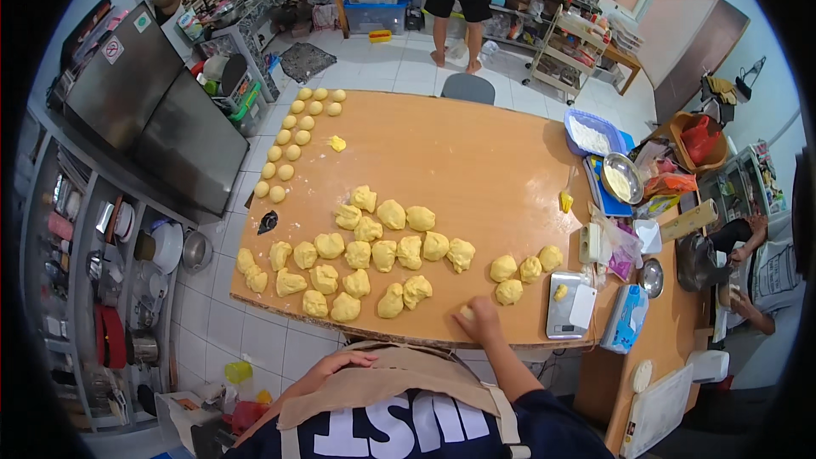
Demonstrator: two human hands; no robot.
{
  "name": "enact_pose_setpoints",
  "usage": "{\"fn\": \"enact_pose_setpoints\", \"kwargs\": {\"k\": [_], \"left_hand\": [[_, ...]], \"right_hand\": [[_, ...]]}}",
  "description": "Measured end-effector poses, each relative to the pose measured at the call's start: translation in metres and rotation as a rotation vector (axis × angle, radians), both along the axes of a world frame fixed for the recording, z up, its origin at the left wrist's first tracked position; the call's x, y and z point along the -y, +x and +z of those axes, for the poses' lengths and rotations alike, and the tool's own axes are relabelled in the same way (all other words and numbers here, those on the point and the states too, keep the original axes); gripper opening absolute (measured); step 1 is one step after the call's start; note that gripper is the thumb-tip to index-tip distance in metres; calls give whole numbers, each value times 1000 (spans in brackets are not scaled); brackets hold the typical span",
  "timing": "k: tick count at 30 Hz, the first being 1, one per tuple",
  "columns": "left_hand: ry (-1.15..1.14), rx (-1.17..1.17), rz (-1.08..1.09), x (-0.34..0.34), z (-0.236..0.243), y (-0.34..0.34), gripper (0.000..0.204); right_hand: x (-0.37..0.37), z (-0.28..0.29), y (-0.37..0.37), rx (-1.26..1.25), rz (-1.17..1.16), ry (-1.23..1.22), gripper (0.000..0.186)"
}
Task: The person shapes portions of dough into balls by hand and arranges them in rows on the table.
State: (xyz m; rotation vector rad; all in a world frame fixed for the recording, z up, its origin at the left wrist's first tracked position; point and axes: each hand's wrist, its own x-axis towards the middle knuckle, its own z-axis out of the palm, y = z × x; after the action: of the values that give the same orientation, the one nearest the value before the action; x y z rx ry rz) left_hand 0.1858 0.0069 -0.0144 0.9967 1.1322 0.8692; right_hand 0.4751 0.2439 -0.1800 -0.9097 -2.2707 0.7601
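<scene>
Plainly, above white lettering, the right hand curls fingers round dough, the left hand's lying extended.

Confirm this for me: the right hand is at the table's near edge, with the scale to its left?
The side is wrong: in the head view, the scale sits to the right of the right hand, which is at the table's near edge.

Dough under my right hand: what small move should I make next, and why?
I'd probably roll this dough piece into a ball: your right hand is curled over it on the tabletop, four fairly round pieces lie just beyond the hand, and the lumps to its left look rougher and more uneven.
</scene>
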Motion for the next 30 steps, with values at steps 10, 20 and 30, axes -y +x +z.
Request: {"fn": "enact_pose_setpoints", "kwargs": {"k": [10, 20, 30], "left_hand": [[37, -36, -29, -11, -3, -4, 38], [4, -37, -61, -14, -2, -3, 36], [72, -129, -86, -14, 9, -1, 36]], "right_hand": [[12, -10, 4, -42, 73, 19, 41], [15, -6, 1, -30, 125, 31, 46], [14, 2, -18, 47, -20, -48, 59]]}}
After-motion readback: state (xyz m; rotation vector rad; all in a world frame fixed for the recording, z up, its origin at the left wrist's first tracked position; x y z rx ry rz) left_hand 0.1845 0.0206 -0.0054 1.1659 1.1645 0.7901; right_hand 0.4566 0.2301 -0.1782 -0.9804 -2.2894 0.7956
